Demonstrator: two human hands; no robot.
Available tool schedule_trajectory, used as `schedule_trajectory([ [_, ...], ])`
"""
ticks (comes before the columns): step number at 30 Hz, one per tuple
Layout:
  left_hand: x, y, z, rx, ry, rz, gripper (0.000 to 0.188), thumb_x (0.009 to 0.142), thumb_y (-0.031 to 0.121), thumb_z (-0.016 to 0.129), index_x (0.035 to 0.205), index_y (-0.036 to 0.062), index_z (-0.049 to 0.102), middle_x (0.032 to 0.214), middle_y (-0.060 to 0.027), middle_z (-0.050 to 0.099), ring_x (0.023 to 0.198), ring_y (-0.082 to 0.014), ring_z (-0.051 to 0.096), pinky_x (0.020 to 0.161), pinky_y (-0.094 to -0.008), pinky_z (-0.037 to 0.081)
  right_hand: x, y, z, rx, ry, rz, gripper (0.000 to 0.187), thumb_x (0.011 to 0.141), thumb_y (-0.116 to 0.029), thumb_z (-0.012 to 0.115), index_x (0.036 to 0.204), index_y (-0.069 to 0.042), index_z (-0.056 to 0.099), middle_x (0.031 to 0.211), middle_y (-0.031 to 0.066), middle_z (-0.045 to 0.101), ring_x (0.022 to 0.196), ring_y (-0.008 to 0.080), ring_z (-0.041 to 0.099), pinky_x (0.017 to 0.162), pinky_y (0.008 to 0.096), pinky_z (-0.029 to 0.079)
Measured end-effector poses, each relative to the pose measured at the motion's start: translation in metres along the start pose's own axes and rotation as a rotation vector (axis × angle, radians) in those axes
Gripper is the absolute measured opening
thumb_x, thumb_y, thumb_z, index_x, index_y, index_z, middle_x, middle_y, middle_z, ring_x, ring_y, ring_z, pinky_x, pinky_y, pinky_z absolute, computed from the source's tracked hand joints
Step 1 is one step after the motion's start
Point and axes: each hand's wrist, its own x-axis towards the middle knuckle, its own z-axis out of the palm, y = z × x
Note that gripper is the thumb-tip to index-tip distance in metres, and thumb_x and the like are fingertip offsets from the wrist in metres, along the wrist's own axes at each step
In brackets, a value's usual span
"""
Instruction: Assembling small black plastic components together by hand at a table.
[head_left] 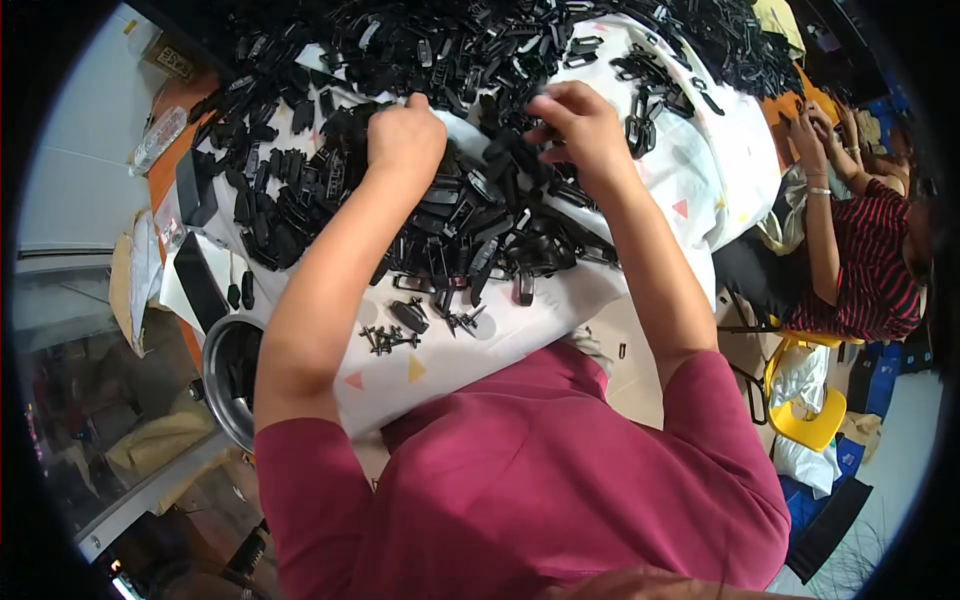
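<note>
A big heap of small black plastic parts (440,215) is spread over a white cloth (480,345) with coloured triangles. My left hand (405,138) is closed at the middle of the heap, back up. Its fingertips are mostly hidden, so what they grip cannot be made out. To its right, my right hand (582,128) hovers over the parts with bent fingers apart, and nothing shows clearly between them. Nearer to me lie a cluster of little black pins (388,340) and a single oval black part (410,315).
A metal bowl (210,370) with black parts stands by my left elbow. A dark box (196,188) and a clear plastic bottle (160,140) lie at the left edge. At the right, another person in a striped shirt (860,255) works beside a yellow stool (815,425).
</note>
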Motion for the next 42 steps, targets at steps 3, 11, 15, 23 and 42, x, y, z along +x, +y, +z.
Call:
schedule_trajectory([
  [3, 0.001, -0.008, -0.004, 0.085, -0.015, 0.114, 0.012, 0.071, 0.009, 0.054, 0.073, 0.0062, 0.066, 0.088, -0.0086, 0.058, 0.071, -0.0209, 0.063, 0.054, -0.0325, 0.049, 0.007, 0.001, 0.014, -0.122, -0.159, 0.020, 0.021, 0.083, -0.017, 0.056, 0.100, -0.007, 0.052, 0.088, 0.0027, 0.060, 0.068, 0.0120, 0.059, 0.054, 0.0254, 0.047],
  [11, -0.012, -0.051, -0.008, -0.148, 0.229, 0.163, 0.007, 0.070, 0.015, 0.060, 0.072, 0.0081, 0.063, 0.078, -0.0067, 0.056, 0.066, -0.0237, 0.061, 0.054, -0.0345, 0.049, -0.003, 0.009, 0.026, 0.047, -0.194, -0.066, 0.017, 0.084, -0.014, 0.055, 0.099, -0.006, 0.052, 0.088, 0.0016, 0.061, 0.070, 0.0102, 0.058, 0.054, 0.0225, 0.046],
  [15, -0.008, -0.046, -0.012, -0.151, 0.046, 0.135, 0.018, 0.069, 0.024, 0.066, 0.077, 0.0089, 0.064, 0.084, -0.0063, 0.055, 0.068, -0.0256, 0.061, 0.057, -0.0359, 0.049, -0.011, 0.010, 0.032, 0.126, -0.146, -0.065, 0.016, 0.084, -0.013, 0.056, 0.098, -0.005, 0.053, 0.085, 0.0011, 0.061, 0.069, 0.0098, 0.058, 0.054, 0.0225, 0.045],
  [23, -0.022, -0.039, -0.040, -0.416, 0.022, 0.103, 0.026, 0.067, 0.019, 0.069, 0.090, 0.0088, 0.063, 0.083, -0.0061, 0.057, 0.072, -0.0195, 0.060, 0.061, -0.0315, 0.048, -0.017, 0.023, 0.027, -0.049, -0.103, -0.375, 0.018, 0.083, -0.008, 0.057, 0.100, -0.003, 0.053, 0.087, 0.0016, 0.060, 0.079, 0.0079, 0.055, 0.062, 0.0215, 0.046],
  [42, -0.085, -0.004, -0.077, -1.827, 0.543, -0.112, 0.029, 0.072, 0.006, 0.069, 0.098, 0.0009, 0.058, 0.090, -0.0047, 0.061, 0.079, -0.0099, 0.055, 0.073, -0.0207, 0.045, -0.068, -0.021, 0.034, -0.303, -0.115, -0.825, 0.026, 0.080, -0.001, 0.059, 0.105, 0.002, 0.055, 0.099, 0.0073, 0.058, 0.080, 0.0117, 0.057, 0.064, 0.0200, 0.046],
])
